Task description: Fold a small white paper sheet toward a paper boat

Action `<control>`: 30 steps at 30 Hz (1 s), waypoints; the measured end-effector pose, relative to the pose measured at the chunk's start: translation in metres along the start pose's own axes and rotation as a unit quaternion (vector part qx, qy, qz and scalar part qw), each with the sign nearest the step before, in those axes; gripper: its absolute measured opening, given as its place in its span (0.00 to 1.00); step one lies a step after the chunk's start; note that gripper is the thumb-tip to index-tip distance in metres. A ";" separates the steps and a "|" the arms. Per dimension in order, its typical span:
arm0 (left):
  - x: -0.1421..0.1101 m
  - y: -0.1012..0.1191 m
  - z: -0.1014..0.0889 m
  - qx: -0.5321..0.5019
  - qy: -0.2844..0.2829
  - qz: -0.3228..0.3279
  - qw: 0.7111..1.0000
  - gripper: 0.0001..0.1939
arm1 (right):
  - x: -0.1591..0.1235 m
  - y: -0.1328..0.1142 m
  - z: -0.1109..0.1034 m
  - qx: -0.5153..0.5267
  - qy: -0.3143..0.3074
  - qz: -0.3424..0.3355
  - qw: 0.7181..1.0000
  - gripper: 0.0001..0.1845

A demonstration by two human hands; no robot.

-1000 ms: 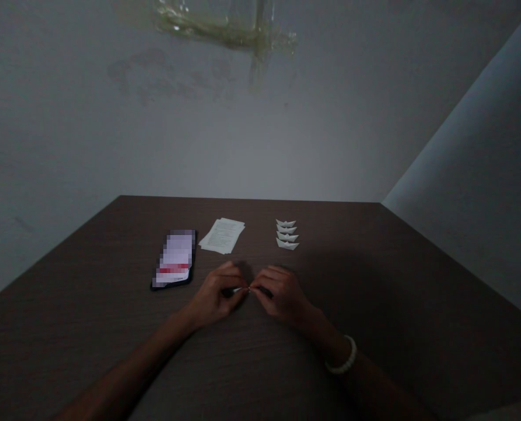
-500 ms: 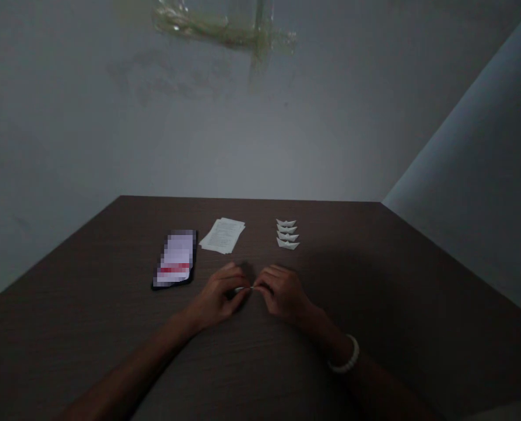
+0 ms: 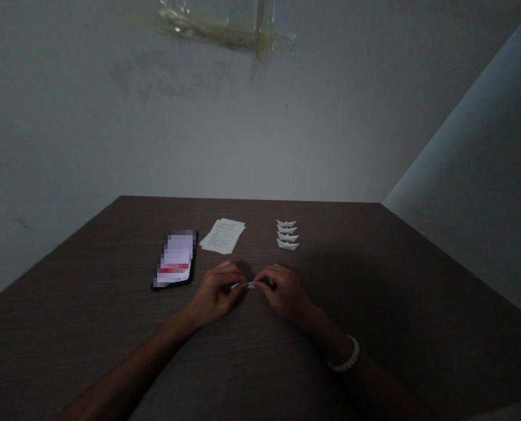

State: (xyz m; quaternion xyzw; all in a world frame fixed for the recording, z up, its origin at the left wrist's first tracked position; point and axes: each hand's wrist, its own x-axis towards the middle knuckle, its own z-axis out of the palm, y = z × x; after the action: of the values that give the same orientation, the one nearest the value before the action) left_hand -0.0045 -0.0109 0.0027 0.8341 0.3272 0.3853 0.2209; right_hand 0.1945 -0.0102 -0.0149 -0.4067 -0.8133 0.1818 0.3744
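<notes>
A small folded piece of white paper point(image 3: 251, 285) is stretched between my two hands, just above the table. My left hand point(image 3: 218, 292) pinches its left end between thumb and fingers. On the other side, my right hand point(image 3: 282, 290) grips the right end the same way. Fingers cover most of the paper, so its full shape is hidden. Beyond my right hand, several white paper boats point(image 3: 287, 244) lie in a neat column. Past my left hand rests a stack of printed paper sheets point(image 3: 223, 236).
A phone point(image 3: 175, 258) with a lit, blurred screen lies left of the sheets. Everything rests on a dark brown table point(image 3: 330, 222), whose far edge is near a grey wall point(image 3: 313, 140). A pale beaded bracelet point(image 3: 354, 354) circles my right wrist.
My fingertips have drawn slightly apart, and more of the white paper shows between them. The boats, sheets and phone have stayed put.
</notes>
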 end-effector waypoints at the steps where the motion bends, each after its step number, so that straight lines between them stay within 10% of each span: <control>1: 0.000 0.000 0.000 0.001 -0.001 -0.002 1.000 0.11 | 0.000 0.001 0.000 -0.002 0.001 0.008 1.000 0.02; 30: -0.001 -0.003 0.006 0.242 -0.149 0.032 0.958 0.13 | 0.000 0.013 -0.002 -0.129 -0.045 0.013 0.991 0.05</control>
State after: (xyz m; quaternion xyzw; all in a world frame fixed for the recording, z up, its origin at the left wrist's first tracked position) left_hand -0.0014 -0.0103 -0.0035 0.9206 0.3474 0.1724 0.0461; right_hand 0.2027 -0.0019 -0.0215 -0.4537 -0.8405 0.0987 0.2792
